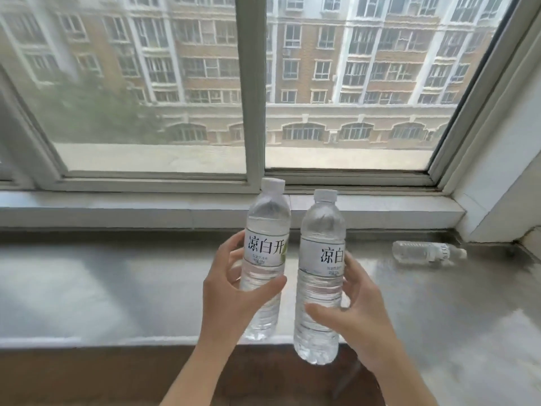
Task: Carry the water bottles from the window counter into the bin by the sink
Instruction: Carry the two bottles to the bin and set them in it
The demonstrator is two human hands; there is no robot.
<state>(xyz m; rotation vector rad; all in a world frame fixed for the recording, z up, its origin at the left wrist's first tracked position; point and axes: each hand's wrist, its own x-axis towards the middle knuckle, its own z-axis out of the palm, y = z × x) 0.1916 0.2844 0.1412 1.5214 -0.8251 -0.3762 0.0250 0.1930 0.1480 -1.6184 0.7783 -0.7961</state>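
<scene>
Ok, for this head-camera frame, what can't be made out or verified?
- The bin and sink: outside the head view, nowhere in frame.
- Small print under the big characters on the left-hand bottle and right-hand bottle: too small and blurred.
- Lying bottle on the counter: too blurred to read or judge how full.
- Inner fingers of the left hand and right hand: hidden behind the bottles.
- Counter's far left and right: cut by the frame edges.

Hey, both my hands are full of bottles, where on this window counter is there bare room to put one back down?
The widest bare stretch of the counter lies left of your left hand, between the window ledge and the front edge. A smaller patch lies between your right hand and the lying bottle. That bottle crowds the far right corner.
</scene>
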